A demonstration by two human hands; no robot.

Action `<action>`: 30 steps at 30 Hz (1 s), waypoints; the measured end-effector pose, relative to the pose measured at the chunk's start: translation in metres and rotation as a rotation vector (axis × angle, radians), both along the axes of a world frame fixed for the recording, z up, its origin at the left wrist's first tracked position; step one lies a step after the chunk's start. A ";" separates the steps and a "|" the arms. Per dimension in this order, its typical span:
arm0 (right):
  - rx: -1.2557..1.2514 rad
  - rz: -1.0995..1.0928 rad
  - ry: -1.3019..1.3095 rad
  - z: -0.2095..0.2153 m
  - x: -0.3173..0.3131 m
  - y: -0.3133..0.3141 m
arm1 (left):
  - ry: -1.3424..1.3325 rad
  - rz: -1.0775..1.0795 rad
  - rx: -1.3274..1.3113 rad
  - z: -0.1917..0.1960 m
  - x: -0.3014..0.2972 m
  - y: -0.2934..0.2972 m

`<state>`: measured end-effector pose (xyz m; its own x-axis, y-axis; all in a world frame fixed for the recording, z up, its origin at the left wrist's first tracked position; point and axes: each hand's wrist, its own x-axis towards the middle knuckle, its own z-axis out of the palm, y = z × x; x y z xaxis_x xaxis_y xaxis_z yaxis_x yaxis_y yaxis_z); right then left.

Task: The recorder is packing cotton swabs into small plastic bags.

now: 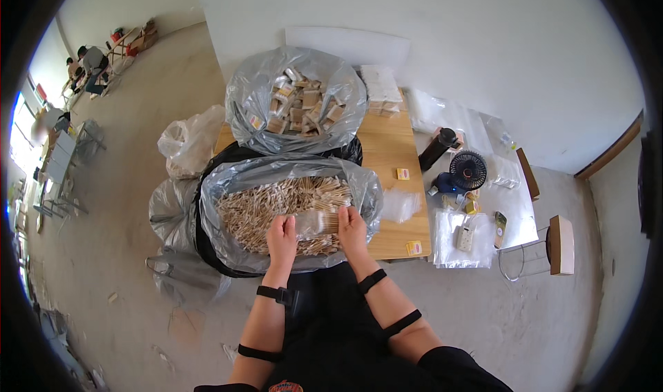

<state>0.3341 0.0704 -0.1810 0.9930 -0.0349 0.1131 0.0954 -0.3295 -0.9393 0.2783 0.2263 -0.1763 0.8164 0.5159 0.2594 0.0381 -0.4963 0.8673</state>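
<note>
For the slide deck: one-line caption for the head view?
Both hands, left hand and right hand, hold a clear packet over a plastic-lined bag of wooden sticks beside a wooden table.

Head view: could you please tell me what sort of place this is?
Probably a small packing workroom: a big plastic bag of wooden sticks under both hands, another bag of small boxes, and a wooden table on a bare concrete floor.

Clear sleeve (314,222) atop bagged wooden sticks (276,209)
</note>
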 end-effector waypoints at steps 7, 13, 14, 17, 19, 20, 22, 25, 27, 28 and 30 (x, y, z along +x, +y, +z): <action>-0.110 -0.013 -0.012 -0.011 0.027 -0.010 | 0.013 0.169 0.030 -0.016 0.004 0.034; -0.090 0.088 -0.059 -0.013 0.038 -0.005 | 0.019 0.210 -0.025 -0.027 -0.001 0.051; -0.078 0.116 -0.070 -0.014 0.040 -0.004 | 0.037 0.208 -0.060 -0.028 -0.002 0.052; -0.069 0.159 -0.124 -0.018 0.045 0.001 | 0.058 0.201 -0.076 -0.030 -0.003 0.053; -0.112 0.166 -0.162 -0.015 0.047 0.004 | 0.026 0.205 -0.054 -0.031 -0.004 0.053; -0.156 0.174 -0.201 -0.012 0.048 0.006 | -0.006 0.210 -0.033 -0.031 -0.004 0.053; -0.154 0.187 -0.204 -0.005 0.048 0.008 | -0.009 0.223 -0.015 -0.033 -0.005 0.055; -0.171 0.211 -0.275 0.005 0.046 0.009 | -0.032 0.229 -0.013 -0.034 -0.008 0.057; -0.190 0.219 -0.344 0.010 0.043 0.008 | -0.054 0.221 -0.029 -0.032 -0.010 0.056; -0.225 0.210 -0.349 0.013 0.043 0.006 | -0.047 0.206 -0.066 -0.029 -0.010 0.054; -0.259 0.192 -0.357 0.016 0.040 0.002 | -0.043 0.183 -0.101 -0.023 -0.011 0.049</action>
